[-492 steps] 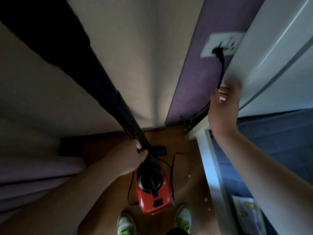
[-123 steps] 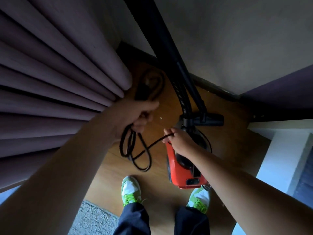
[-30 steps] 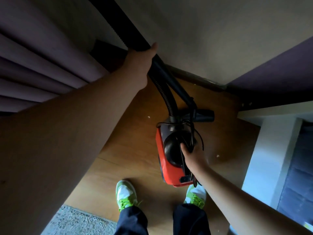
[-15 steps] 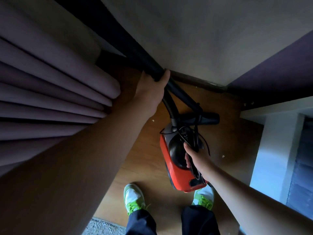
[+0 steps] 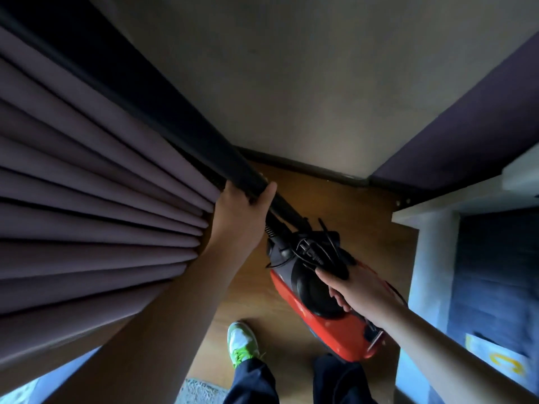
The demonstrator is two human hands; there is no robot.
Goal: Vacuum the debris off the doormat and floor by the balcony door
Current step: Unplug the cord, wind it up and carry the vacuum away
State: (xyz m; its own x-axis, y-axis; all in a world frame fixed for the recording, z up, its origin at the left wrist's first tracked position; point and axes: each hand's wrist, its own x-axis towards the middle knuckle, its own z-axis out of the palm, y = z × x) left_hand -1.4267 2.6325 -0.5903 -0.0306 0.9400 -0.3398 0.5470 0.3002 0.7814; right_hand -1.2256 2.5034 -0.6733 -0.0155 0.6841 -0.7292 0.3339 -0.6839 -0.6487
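Observation:
A red and black canister vacuum [image 5: 329,325] hangs tilted above the wooden floor [image 5: 361,211] in front of my feet. My right hand [image 5: 354,290] grips its black top handle together with the bundled power cord [image 5: 316,249]. My left hand [image 5: 237,214] grips the black wand [image 5: 163,118], which runs up and to the left along the curtain. The ribbed hose [image 5: 272,230] joins the vacuum's front just below my left hand. A corner of the grey doormat [image 5: 201,393] shows at the bottom edge, by my left leg.
Purple pleated curtains [image 5: 87,199] fill the left side. A beige wall [image 5: 306,83] with a dark skirting board stands ahead, a purple wall to its right. A white bed frame [image 5: 428,258] with blue bedding and a paper lies at the right. My green shoe [image 5: 240,344] is on the floor.
The vacuum has come off the floor and moved right and toward me, tilted, in my right hand. The floor nozzle is out of sight. My left hand keeps its grip on the wand.

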